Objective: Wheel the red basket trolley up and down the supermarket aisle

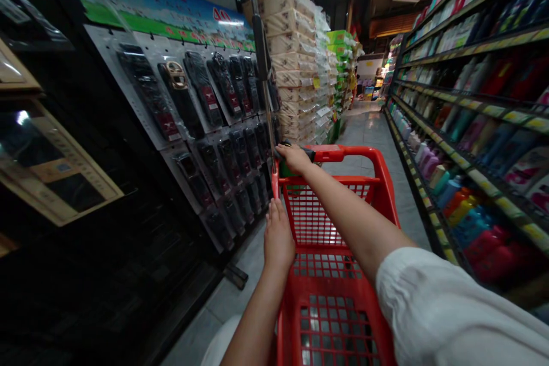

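Note:
A red plastic shopping cart with grid panels stands in front of me. My left hand lies against its left side rail, fingers stretched forward and close together. Farther forward, my right hand reaches across to the cart's far left corner. Its fingers bend over a dark part of the bar there, and their undersides are hidden. A thin metal pole with a black sleeve rises beside that corner. Something green shows just below my right hand.
On the left, packaged belts hang on a display rack beside boxed goods. Tall stacks of wrapped packs stand ahead. Shelves of bottles line the right side. A grey tiled aisle runs between them.

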The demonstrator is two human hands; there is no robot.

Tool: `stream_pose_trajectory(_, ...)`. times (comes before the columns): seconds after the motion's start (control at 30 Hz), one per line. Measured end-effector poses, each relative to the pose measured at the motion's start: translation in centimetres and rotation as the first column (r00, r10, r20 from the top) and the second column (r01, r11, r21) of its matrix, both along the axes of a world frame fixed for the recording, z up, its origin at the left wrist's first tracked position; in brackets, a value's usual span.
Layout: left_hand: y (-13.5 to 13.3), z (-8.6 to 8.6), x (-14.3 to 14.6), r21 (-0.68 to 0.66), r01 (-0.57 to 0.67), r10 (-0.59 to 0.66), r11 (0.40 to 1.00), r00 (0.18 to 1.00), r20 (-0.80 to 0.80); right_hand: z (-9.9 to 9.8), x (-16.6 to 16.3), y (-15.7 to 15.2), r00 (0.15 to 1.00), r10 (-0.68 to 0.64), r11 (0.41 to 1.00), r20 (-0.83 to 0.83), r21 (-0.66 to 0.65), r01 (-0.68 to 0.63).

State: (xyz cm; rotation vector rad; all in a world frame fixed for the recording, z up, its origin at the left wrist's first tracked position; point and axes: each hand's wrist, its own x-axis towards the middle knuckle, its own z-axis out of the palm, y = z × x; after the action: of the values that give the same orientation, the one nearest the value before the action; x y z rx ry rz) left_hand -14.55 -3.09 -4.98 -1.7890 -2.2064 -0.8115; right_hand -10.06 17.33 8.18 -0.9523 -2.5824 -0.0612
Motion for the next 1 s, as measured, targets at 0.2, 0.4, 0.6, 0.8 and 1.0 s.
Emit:
stream_pose_trajectory(0.2,0.2,0.3,0.3,-0.017,-0.023,0.023,1.000,1.000,-0.017,-1.7,2.0,-0.9,0.970,0.231,0.968,-0.074,-0.088,-0.237)
stream_pose_trajectory(0.4,-0.1,1.2,0.7,-0.095,-0.062,0.058,0.994,0.997,-0.043,-0.8,4.2,-4.2,0.976,0.216,0.958,-0.002,-0.192,-0.212)
stream_pose_trajectory(0.6,0.1,0.5,0.7,-0.044,-0.042,0.041,0.998,0.999,-0.023,-2.0,3.9,-7.0,0.990,0.138,0.985,-0.016,0.106,-0.136)
stream_pose_trajectory(0.8,0.4,-0.4,1.2,0.090,-0.096,0.096,0.991,0.995,0.001,-5.0,4.3,-8.2,0.986,0.121,0.974,0.117,0.180,-0.141)
stream_pose_trajectory(1.0,0.2,0.1,1.9,0.130,-0.218,0.218,0.967,0.976,0.013,-6.4,6.7,-10.3,0.933,0.329,0.928,0.145,0.134,-0.348)
